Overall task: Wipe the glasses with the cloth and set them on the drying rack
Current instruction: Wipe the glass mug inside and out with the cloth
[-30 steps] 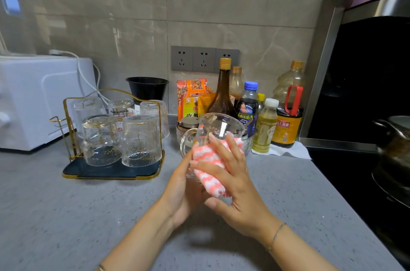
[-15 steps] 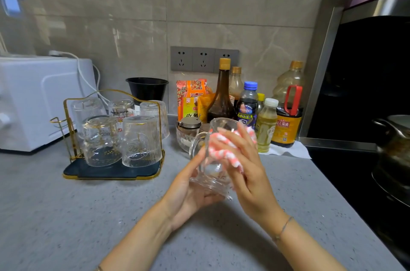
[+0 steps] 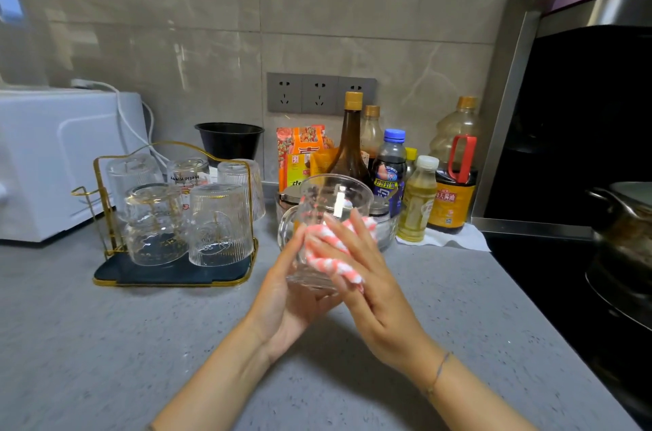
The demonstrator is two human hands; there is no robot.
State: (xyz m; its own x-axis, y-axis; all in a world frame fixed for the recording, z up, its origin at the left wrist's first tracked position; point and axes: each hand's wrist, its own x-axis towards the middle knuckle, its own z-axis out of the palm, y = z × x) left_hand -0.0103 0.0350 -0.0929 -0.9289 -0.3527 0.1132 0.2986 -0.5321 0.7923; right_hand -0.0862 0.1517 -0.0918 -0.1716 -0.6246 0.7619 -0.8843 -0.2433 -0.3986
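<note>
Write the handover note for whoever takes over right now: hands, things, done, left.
Left hand cups the handled glass from below.
Right hand presses the pink striped cloth against its side with straight fingers.
Drying rack, at left, holds five glasses upside down.
Done: those five are racked.
Left: finish wiping this glass, then set it on the rack.

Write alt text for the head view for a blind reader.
A person's left hand holds a clear handled glass above a grey counter while the right hand presses a pink-and-white cloth against it. Five inverted glasses sit on a gold drying rack at left.
</note>
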